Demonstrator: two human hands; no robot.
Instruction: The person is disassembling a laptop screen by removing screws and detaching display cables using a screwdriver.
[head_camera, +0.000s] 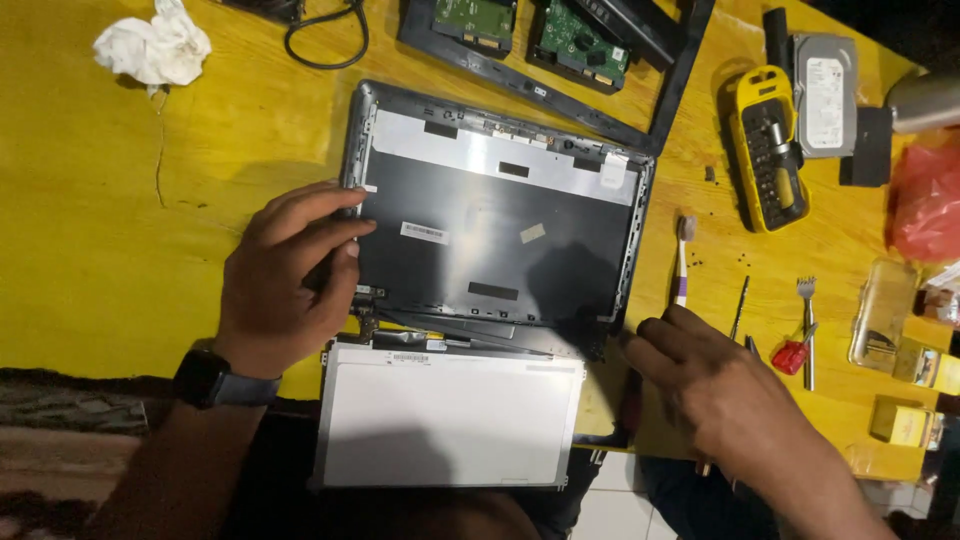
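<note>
- The laptop lid shell (500, 240) lies flat and opened up at the middle of the yellow bench (120, 260), its long axis running left to right, tilted slightly clockwise, with the hinge edge toward the person.
- The detached white screen panel (445, 415) lies just below the shell, face down, long axis also left to right, overhanging the bench's near edge.
- The left hand (285, 280) rests on the shell's left rim, fingers spread and pressing, its grip open rather than clasped round anything.
- The right hand (710, 385) sits at the shell's lower right corner; its fingers are blurred, so I cannot tell its grip.
- On the shell: a small white rectangular label (424, 233) left of centre, a pale strip of tape (532, 232) beside it, and black tape patches above and below.
- Far right: a yellow bit case (765, 150), a grey hard drive (825, 95) with a white label, and a red bag (925, 200).
</note>
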